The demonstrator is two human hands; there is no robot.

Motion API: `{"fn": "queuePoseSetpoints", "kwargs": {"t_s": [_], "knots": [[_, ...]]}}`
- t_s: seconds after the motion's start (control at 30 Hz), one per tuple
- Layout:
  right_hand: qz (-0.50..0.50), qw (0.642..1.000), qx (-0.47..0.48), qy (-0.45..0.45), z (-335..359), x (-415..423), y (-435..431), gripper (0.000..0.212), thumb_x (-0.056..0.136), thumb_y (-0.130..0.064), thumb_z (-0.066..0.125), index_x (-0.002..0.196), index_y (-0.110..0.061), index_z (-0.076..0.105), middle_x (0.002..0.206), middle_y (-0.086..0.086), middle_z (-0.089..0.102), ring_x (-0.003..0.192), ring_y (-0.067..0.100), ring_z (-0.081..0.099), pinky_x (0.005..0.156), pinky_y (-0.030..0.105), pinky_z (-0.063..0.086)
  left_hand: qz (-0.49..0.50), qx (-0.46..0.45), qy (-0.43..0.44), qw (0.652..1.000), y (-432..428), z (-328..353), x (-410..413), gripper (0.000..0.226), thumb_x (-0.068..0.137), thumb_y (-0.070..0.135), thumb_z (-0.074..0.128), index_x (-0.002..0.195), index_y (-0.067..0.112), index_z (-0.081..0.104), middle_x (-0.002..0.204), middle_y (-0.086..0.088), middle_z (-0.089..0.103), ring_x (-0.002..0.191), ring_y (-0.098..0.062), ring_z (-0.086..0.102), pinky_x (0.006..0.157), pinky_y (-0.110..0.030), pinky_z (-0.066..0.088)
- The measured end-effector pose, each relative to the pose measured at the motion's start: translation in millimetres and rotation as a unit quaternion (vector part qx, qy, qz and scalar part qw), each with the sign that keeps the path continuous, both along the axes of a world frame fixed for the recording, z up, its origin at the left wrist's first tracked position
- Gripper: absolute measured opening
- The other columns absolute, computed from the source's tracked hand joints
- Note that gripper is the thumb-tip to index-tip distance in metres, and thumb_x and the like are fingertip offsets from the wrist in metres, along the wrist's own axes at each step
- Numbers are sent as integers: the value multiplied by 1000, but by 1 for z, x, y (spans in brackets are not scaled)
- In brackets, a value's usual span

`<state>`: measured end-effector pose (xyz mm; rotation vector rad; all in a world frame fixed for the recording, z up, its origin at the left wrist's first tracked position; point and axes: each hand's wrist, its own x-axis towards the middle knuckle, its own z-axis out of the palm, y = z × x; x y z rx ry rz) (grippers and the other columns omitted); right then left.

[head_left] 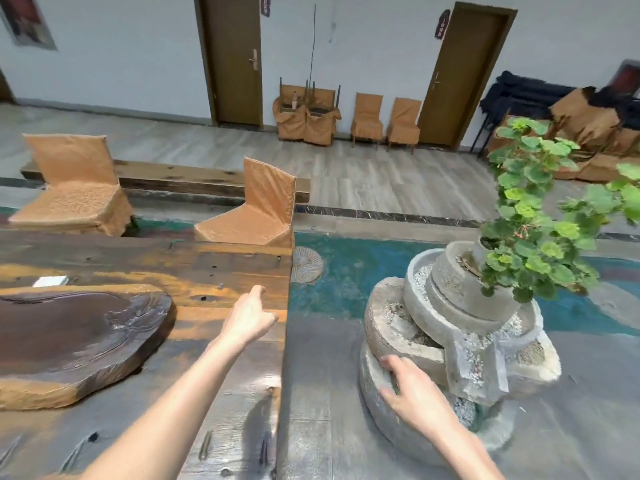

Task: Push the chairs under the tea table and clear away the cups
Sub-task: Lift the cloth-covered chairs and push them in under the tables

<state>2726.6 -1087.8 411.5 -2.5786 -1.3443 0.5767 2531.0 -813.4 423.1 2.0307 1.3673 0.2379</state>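
- The tea table (145, 268) is a long slab of dark, weathered wood streaked with orange grain, pitted with knots and small holes; it fills the left and near part of the view and ends at a straight right edge.
- On it, at the left, lies a thick tea tray (76, 341) of nearly black wood with an irregular rounded outline and pale raw edges.
- Just beyond the tray sits a small white flat object (51, 281); what it is cannot be told.
- No cup can be made out on the visible part of the tabletop.
- Two chairs in orange-tan fabric covers stand on the far side of the table: the left chair (74, 188) faces the table and stands back from it, while the right chair (256, 211) is turned at an angle, its seat just beside the table's far edge.
- The left hand (249, 315) is held out above the table near its right edge, empty, fingers loosely curled with the forefinger extended towards the right chair.
- The right hand (412, 386) is empty, fingers spread, over the rim of a stacked stone millstone planter (460, 317) to the right of the table; contact cannot be told.
- A leafy green plant (540, 216) rises from the planter's top.
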Motion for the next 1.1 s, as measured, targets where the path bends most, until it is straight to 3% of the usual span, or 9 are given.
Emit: {"fn": "queuePoseSetpoints", "kwargs": {"t_s": [0.13, 0.33, 0.57, 0.7, 0.87, 1.03, 1.1], "knots": [[44, 998, -19, -28, 18, 57, 64, 58, 90, -34, 58, 145, -26, 39, 144, 1, 49, 134, 23, 49, 106, 37, 42, 14, 23, 1, 1000, 31, 21, 38, 71, 82, 29, 64, 148, 19, 39, 139, -15, 56, 121, -34, 57, 97, -42, 49], [101, 993, 4, -57, 49, 130, 197, 64, 90, -28, 59, 149, -25, 33, 144, 7, 48, 130, 32, 52, 103, 48, 46, 62, 55, -1, 997, 82, 30, 83, 70, 86, 32, 66, 148, 21, 37, 145, -12, 53, 125, -33, 56, 98, -44, 49], [153, 986, 7, -69, 43, 217, 332, 60, 92, -27, 59, 147, -24, 36, 144, 5, 49, 131, 30, 51, 105, 50, 44, 95, 47, 18, 994, 194, 50, 160, 68, 84, 26, 67, 147, 22, 40, 138, -11, 61, 119, -30, 60, 97, -40, 50], [173, 982, -5, -70, 41, 285, 411, 60, 92, -26, 59, 147, -22, 35, 143, 6, 49, 131, 30, 51, 103, 50, 45, 111, 6, 21, 994, 267, 50, 230, 72, 81, 26, 68, 147, 21, 41, 131, -12, 64, 118, -30, 60, 99, -37, 49], [184, 980, -11, -74, 47, 373, 503, 62, 90, -24, 60, 147, -21, 36, 142, 7, 49, 131, 31, 51, 102, 50, 46, 118, -28, 10, 993, 338, 34, 310, 71, 83, 28, 69, 148, 20, 42, 125, -14, 65, 100, -25, 59, 91, -32, 48], [191, 978, -31, -72, 45, 433, 587, 63, 91, -19, 59, 149, -23, 34, 144, 7, 47, 132, 31, 49, 103, 51, 45, 145, -59, -2, 988, 402, 21, 359, 73, 84, 25, 70, 150, 17, 41, 132, -15, 63, 115, -31, 61, 99, -37, 48], [198, 977, -33, -76, 43, 451, 623, 64, 91, -19, 60, 149, -23, 33, 144, 7, 47, 132, 31, 50, 102, 51, 46, 151, -73, -16, 986, 432, 16, 376, 73, 85, 22, 70, 151, 16, 38, 135, -14, 61, 111, -28, 60, 94, -33, 47]]}}
